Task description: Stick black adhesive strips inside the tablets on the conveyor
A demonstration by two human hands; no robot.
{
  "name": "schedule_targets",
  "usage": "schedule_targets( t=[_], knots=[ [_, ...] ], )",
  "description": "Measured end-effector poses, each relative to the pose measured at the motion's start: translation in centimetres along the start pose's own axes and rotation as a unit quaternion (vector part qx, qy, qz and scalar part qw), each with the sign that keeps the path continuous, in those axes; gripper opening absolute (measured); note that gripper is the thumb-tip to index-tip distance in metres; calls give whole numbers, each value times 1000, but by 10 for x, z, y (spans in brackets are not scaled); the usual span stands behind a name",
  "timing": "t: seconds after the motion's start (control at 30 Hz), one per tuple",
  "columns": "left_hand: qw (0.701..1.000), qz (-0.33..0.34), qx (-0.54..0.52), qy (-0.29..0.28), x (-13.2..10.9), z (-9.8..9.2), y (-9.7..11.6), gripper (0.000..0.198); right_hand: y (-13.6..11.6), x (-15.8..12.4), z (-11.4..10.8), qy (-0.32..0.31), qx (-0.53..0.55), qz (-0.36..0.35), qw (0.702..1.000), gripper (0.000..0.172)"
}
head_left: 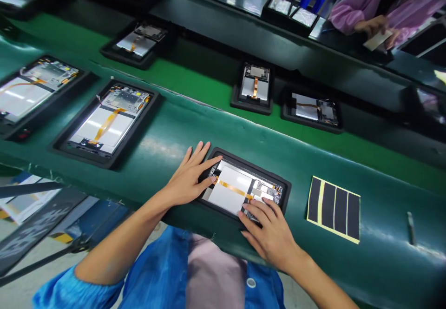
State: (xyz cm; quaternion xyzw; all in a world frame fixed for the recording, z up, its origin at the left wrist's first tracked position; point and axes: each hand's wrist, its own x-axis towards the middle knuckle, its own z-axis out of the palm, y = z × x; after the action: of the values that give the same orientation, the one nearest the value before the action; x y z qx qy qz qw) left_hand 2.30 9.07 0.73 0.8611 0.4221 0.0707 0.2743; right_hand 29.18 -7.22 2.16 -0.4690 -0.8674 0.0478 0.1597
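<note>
In front of me an opened tablet (233,179) lies in a black foam tray (285,193), its white battery and circuit board exposed. An orange flex cable (232,188) runs along the battery to the board. My left hand (190,179) rests on the tray's left end, fingers spread, with thumb and forefinger on the tablet's edge. Over the board end lies my right hand (266,227), fingers apart and fingertips touching the tablet near the cable's end. To its right is a yellow-edged sheet (334,209) with several black adhesive strips.
Two more opened tablets (111,118) (31,90) in trays stand on the bench at left. Beyond, a green conveyor belt (202,81) carries several tablets in trays. Across it, a person in pink sleeves (365,2) holds a pale card (377,39). A thin metal tool (411,228) lies at right.
</note>
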Motion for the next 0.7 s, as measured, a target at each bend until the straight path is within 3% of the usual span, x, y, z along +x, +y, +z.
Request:
schedule_targets(
  t=[0.5,0.7],
  knots=[
    [1000,-18,14,-2,1,-3,4,57,-3,3,-2,1,-1,1,1000,27],
    [999,-3,39,34,-2,5,3,60,5,0,-3,1,-31,24,999,30]
  ],
)
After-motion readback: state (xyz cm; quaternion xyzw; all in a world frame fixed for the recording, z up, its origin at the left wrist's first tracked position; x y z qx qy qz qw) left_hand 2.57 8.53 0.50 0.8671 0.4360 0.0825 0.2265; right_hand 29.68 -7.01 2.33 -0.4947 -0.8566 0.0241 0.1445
